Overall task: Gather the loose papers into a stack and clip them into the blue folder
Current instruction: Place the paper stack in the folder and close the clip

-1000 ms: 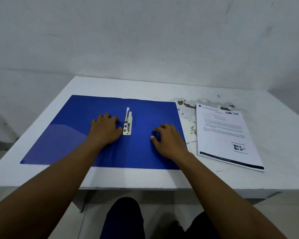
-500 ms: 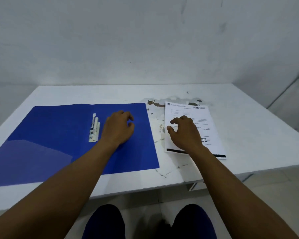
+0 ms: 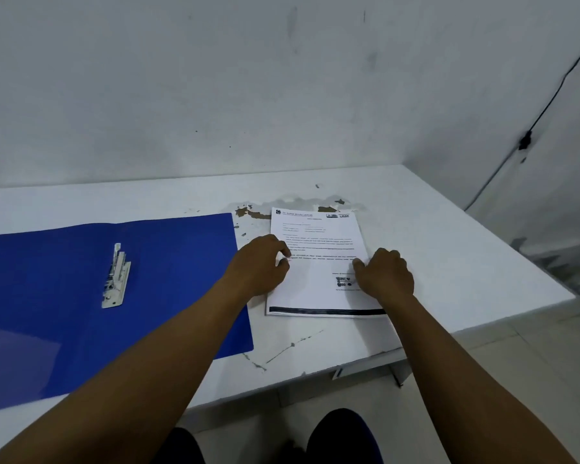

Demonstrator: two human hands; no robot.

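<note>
The blue folder (image 3: 47,296) lies open and flat on the left of the white table, its metal clip (image 3: 116,276) along the spine. A stack of printed white papers (image 3: 318,249) lies to the right of the folder, squared up, with a dark band along its near edge. My left hand (image 3: 258,266) rests on the stack's left edge, fingers curled at the paper's side. My right hand (image 3: 384,274) sits on the stack's right edge, fingers curled onto the sheet. Whether either hand grips the paper or only touches it is unclear.
The white table (image 3: 449,249) has chipped paint behind the papers (image 3: 258,214) and cracks near its front edge. A grey wall stands close behind. A black cable (image 3: 529,135) runs down the right wall. The table's right edge drops to tiled floor; my knees show below.
Both hands left the folder and moved right. The right hand reached the papers first, then the left hand came over to the stack's left edge. The view swung right.
</note>
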